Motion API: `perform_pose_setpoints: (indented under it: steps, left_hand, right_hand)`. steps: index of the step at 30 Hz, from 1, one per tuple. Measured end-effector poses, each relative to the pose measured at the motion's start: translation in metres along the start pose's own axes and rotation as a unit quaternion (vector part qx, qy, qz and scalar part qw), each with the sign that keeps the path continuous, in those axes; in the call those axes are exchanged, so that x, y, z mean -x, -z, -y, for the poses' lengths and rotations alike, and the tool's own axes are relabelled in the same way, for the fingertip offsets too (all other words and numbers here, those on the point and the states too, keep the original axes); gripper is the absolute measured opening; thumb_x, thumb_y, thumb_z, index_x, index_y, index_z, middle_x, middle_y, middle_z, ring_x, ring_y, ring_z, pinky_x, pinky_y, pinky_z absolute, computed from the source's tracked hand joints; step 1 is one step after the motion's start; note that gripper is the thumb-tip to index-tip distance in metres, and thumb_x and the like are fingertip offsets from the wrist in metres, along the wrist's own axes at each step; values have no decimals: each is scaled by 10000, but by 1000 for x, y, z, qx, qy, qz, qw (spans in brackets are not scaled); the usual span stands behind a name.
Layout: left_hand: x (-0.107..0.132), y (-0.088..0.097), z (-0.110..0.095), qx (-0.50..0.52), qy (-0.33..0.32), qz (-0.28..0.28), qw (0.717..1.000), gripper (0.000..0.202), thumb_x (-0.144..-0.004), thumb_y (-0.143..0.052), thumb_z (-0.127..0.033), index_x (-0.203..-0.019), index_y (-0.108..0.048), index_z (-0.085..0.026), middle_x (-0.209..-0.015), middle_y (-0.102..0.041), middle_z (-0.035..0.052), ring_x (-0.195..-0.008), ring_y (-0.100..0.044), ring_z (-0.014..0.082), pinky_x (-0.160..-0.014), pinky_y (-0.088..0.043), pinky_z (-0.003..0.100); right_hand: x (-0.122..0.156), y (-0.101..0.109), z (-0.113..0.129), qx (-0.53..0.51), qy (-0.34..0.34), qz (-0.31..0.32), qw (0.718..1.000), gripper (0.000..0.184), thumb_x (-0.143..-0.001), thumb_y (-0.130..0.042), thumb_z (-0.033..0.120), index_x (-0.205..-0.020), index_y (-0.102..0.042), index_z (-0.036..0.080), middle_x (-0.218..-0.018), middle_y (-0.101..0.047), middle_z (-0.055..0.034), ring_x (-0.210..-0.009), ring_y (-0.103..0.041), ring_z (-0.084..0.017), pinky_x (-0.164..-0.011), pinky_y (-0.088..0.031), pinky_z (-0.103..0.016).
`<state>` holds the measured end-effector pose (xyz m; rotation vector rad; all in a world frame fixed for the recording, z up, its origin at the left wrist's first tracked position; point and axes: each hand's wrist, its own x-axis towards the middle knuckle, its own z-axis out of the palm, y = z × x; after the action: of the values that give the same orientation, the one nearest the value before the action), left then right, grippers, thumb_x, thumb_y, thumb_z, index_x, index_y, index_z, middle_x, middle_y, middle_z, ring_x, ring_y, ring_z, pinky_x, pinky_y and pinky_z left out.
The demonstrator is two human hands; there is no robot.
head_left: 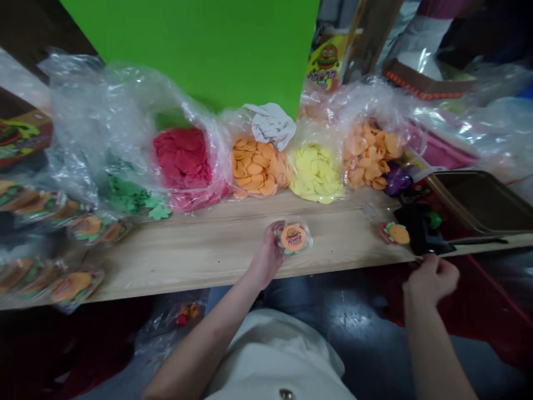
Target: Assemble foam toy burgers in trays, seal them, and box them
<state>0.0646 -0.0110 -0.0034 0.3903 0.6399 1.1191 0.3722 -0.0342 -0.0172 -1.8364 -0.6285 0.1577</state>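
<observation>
My left hand [268,255] grips a clear packet holding a toy burger [293,238], its orange round top printed with a burger picture, just above the wooden bench. At the bench's front edge on the right, the fingers of my right hand [433,278] are pinched together beside a black device [420,228]. Whatever those fingers hold is too small or hidden to name. A second burger piece [397,233], orange over green, lies left of the black device.
Along the back of the bench [179,250] sit open plastic bags of red pieces [183,158], orange pieces [258,169], yellow pieces [316,172] and peach pieces [370,155]. Green pieces [129,191] and several packed burgers [73,286] lie left. A brown tray [483,200] stands right.
</observation>
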Motion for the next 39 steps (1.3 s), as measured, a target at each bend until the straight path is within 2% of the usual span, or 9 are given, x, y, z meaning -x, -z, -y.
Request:
perform_pose_setpoints:
  steps: [3,6,8,15,23,27,32,35,39]
  left_hand:
    - [4,1,-8,-1,-7,-11,1000,354,-791,-545,-444,-1089,-519,-255,-1202,-536,44,-928,-587,178,-699,-507,283]
    - [7,3,-17,18,-3,-38,999,367,-804,-514,-462,-1092,-524,-235,-1219,-533,60,-953,-584,195,-702,-506,287]
    - [11,6,-22,21,0,-54,998,384,-804,-514,-459,-1113,-517,-231,-1226,-531,69,-969,-580,201,-716,-503,293]
    - [23,15,-27,9,-42,-63,997,431,-795,-534,-450,-1165,-488,-235,-1224,-528,84,-1020,-556,209,-727,-494,298]
    - [30,3,-29,-13,-85,-59,995,371,-804,-549,-386,-1140,-487,-239,-1215,-528,61,-1011,-551,193,-774,-490,305]
    - [29,3,-33,-11,-88,-76,993,382,-796,-559,-393,-1138,-491,-236,-1199,-540,62,-1009,-555,197,-758,-490,294]
    - [25,13,-42,-24,-113,-105,988,372,-808,-529,-421,-1122,-507,-223,-1224,-516,74,-986,-552,181,-706,-495,259]
    - [25,18,-44,-38,-128,-121,984,358,-812,-526,-412,-1122,-498,-234,-1220,-511,68,-958,-550,167,-675,-492,243]
    - [31,15,-45,-39,-135,-105,985,349,-816,-517,-413,-1113,-491,-231,-1195,-524,73,-967,-550,186,-695,-490,273]
  right_hand:
    - [64,-14,31,-57,0,188,981,208,-791,-573,360,-900,-594,184,-712,-559,-37,-558,-505,-128,-540,-446,-301]
    - [130,-33,68,-117,19,418,901,473,-782,-581,325,-1229,-460,228,-722,-576,3,-617,-537,-129,-593,-465,-290]
    - [159,-46,86,-147,32,466,872,591,-801,-556,291,-1340,-314,251,-702,-575,24,-629,-541,-125,-613,-463,-282]
    - [179,-68,90,-128,83,510,846,597,-823,-531,264,-1359,-269,258,-675,-561,44,-611,-507,-113,-616,-432,-262]
    - [196,-70,88,-113,27,447,887,594,-806,-533,283,-1338,-275,232,-645,-523,50,-583,-502,-118,-590,-430,-260]
    - [195,-76,79,-126,12,470,873,586,-813,-527,329,-1333,-273,238,-777,-572,-2,-692,-557,-146,-641,-468,-294]
    - [186,-62,78,-5,185,353,917,301,-770,-585,326,-1055,-563,236,-1001,-581,-85,-967,-522,-233,-832,-431,-405]
    - [191,-56,90,24,249,371,894,120,-813,-533,308,-844,-642,266,-859,-628,-51,-869,-548,-218,-832,-414,-390]
    - [201,-73,103,-33,88,479,873,182,-805,-540,369,-816,-663,235,-795,-657,-39,-739,-570,-191,-673,-439,-329]
